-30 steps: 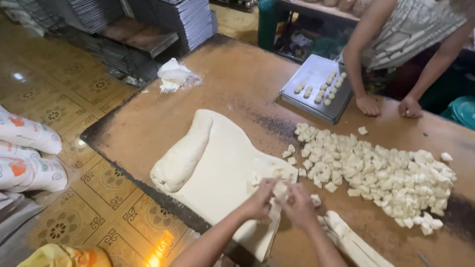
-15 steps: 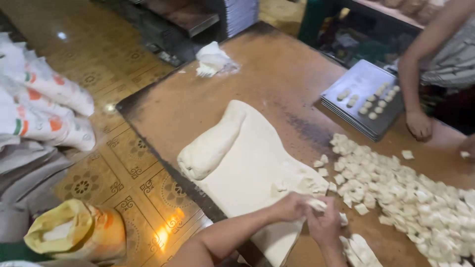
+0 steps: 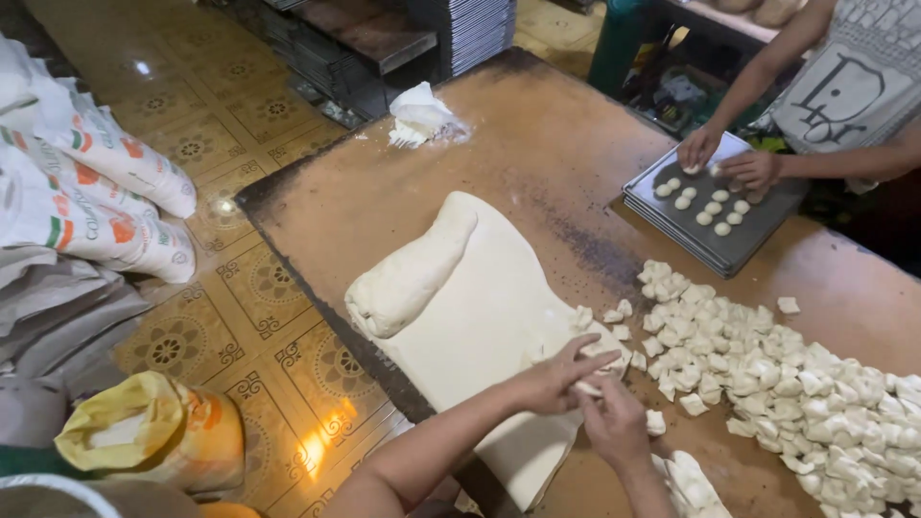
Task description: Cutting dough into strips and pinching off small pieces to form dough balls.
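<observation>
Head view, left hand (image 3: 552,382) and right hand (image 3: 614,422) grips still clamped on dough sheet (image 3: 480,326) edge; co-worker's hands now over tray (image 3: 715,245)

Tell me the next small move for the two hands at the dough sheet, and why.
Probably pinch the piece free and toss it right onto the pile of dough pieces. The left hand and right hand meet at the edge of the dough sheet, fingers closed on a small bit of it, with the pile close by.

Both hands (image 3: 585,398) on dough sheet (image 3: 484,331)
</observation>
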